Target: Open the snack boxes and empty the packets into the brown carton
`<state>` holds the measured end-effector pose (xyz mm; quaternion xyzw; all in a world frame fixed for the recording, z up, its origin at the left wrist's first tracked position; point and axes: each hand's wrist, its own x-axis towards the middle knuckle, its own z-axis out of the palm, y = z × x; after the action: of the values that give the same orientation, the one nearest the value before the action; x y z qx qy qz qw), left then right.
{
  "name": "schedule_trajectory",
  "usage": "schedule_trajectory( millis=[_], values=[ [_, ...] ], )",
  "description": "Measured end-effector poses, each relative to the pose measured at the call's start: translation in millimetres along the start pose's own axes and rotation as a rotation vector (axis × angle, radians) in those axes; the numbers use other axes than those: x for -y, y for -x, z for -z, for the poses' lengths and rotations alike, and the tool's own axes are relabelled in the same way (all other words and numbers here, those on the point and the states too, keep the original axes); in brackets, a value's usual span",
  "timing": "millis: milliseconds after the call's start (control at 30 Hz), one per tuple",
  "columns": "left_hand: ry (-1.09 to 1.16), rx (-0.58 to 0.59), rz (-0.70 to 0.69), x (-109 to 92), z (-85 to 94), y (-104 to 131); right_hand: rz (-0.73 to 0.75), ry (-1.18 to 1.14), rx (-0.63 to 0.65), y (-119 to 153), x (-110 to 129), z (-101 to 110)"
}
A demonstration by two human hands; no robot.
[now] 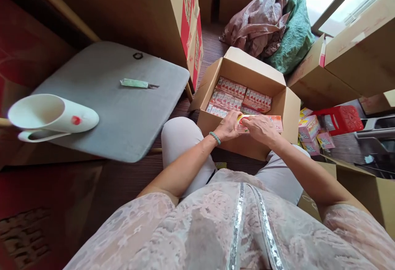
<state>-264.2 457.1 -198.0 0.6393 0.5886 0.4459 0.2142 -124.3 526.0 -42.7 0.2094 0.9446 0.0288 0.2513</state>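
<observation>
A long, narrow pink-and-red box (277, 123) is held level over the near side of an open cardboard carton (249, 143). My left hand (228, 126), with a green bead bracelet at the wrist, is closed round the box's left end. On its front and top edge, my right hand (261, 128) presses with bent fingers that cover much of the middle. Inside the carton lie rows of small red-and-white packs (230, 93), bundled in groups. The carton stands between my knees with its flaps spread outward.
At the left, a grey tabletop (111, 122) holds a white mug (61, 116) and a small green packet (134, 83). Large cartons (361, 56) stand on both sides. Sacks (259, 23) lie behind. A red plastic stool (345, 120) and pink boxes (309, 128) are at the right.
</observation>
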Motion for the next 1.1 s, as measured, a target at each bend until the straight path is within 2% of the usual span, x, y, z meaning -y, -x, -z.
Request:
schedule_trajectory(
  millis=[267,400,533,767,867,933,1000,1067,1100],
  values=[
    [-0.059,-0.031,-0.003,-5,-1.1,1,-0.069,0.095,0.02,-3,33,-2],
    [-0.057,0.027,0.012,-9,4.5,-1,-0.05,0.102,0.02,-5,30,-7],
    [-0.049,0.045,0.024,-11,8.8,-3,-0.11,0.118,0.042,9,-4,-17],
    [-0.06,0.079,0.034,-4,11.8,-6,-0.367,0.101,0.129,64,-112,-61],
    [-0.054,0.075,0.035,-3,14.4,-7,-0.446,-0.016,0.131,82,-135,-71],
    [-0.057,0.083,0.047,-1,17.5,-7,-0.545,-0.096,0.092,91,-132,-68],
    [-0.073,0.097,0.074,3,20.8,-8,-0.613,-0.164,0.0,94,-114,-61],
    [-0.099,0.12,0.086,8,23.9,-8,-0.561,-0.252,-0.102,87,-86,-54],
    [-0.112,0.137,0.073,11,25.2,-9,-0.498,-0.278,-0.192,80,-72,-51]
  ],
)
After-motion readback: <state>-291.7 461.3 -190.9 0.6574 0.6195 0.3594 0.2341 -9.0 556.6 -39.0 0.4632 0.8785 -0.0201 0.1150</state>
